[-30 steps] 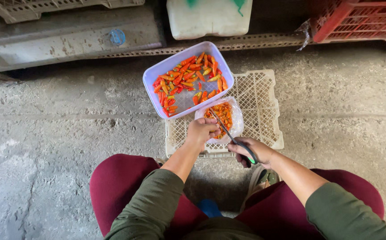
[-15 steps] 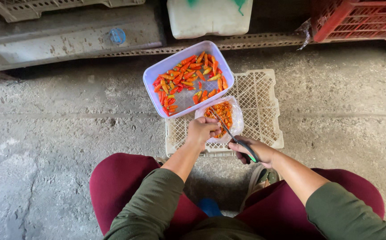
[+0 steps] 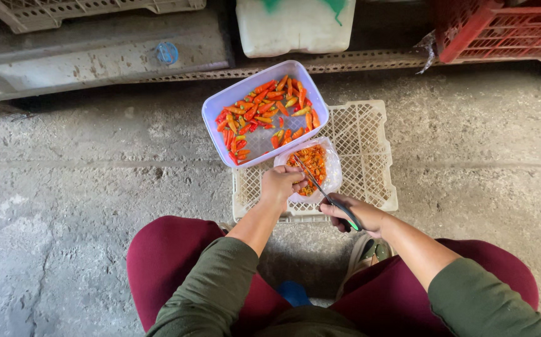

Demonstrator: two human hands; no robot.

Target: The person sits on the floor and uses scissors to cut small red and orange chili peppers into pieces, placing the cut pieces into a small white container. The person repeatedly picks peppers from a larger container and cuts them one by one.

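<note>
sleeves: olive green, pushed up; trousers: maroon; forearms bare; sandal: grey

Market backyard: concrete floor, crates

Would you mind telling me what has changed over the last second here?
Very little. The right hand and its knife shifted slightly left, toward the left hand at the small tub. The purple tray of chillies and the white crate stayed put.
</note>
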